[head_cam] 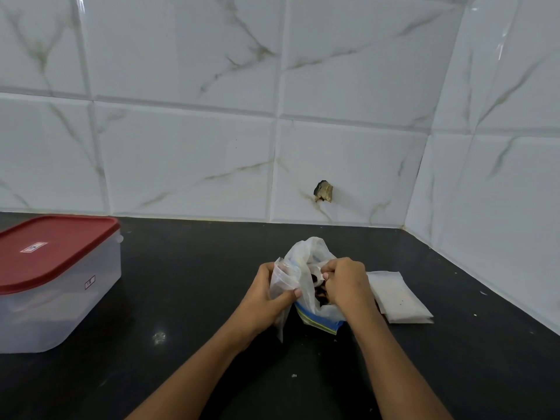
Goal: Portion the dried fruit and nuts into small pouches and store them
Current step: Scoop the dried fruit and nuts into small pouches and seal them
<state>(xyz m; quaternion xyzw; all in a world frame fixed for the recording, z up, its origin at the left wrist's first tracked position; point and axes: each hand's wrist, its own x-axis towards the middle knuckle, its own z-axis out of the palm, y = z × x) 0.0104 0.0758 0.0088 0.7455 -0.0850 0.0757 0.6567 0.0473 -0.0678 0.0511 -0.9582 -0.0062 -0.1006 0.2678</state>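
We are looking down at a dark surface set into a corner of white marbled wall tiles. Near the middle, both of our hands meet over a large clear plastic bag with a blue and yellow zip strip along its near edge. Dark dried fruit shows inside its open mouth.

Our left hand is clenched around a small clear pouch, thumb pressing the film against the fingers, seemingly to hold it upright and open right beside the bag so little can spill. Our right hand is curled at the bag's mouth, fingertips pinched together. We cannot tell whether they pinch fruit or only the plastic. We judge this to be one portion being moved from bag to pouch.

Just right of the bag, touching our right wrist in view, lies a flat stack of white pouches, kept within easy reach for the next portions.

Well apart at the far left stands a clear storage box with a red lid closed on it, probably waiting to take the filled pouches. We see no filled pouches in it. A few pale crumbs dot the surface.
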